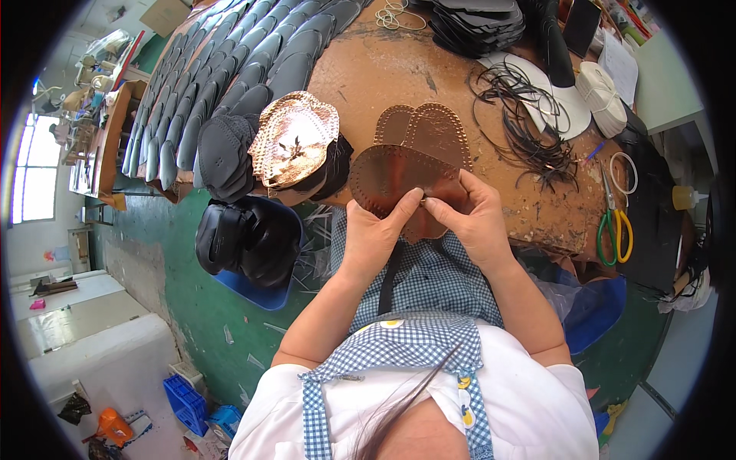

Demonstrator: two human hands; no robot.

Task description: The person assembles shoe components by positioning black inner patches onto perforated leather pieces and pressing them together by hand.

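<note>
Both my hands grip a shiny copper-brown leather piece (399, 172) with punched holes along its rounded edge. My left hand (374, 234) pinches its near edge, thumb stretched toward the middle. My right hand (479, 222) is closed on the right part, its thumb and fingertips meeting the left thumb. Something tiny may be between the fingertips; I cannot make it out. Just beyond lie two similar brown leather pieces (437, 134) with holed edges, overlapping on the workbench (368, 73). To the left, a pile of metallic copper leather pieces (299, 130) rests at the bench edge.
Dark holed pieces (224, 153) and long rows of grey shaped pieces (253, 69) cover the left side. On the right are tangled black laces (515, 103) and scissors (613, 222) with green and yellow handles. A blue tub (257, 287) holding black items stands below left.
</note>
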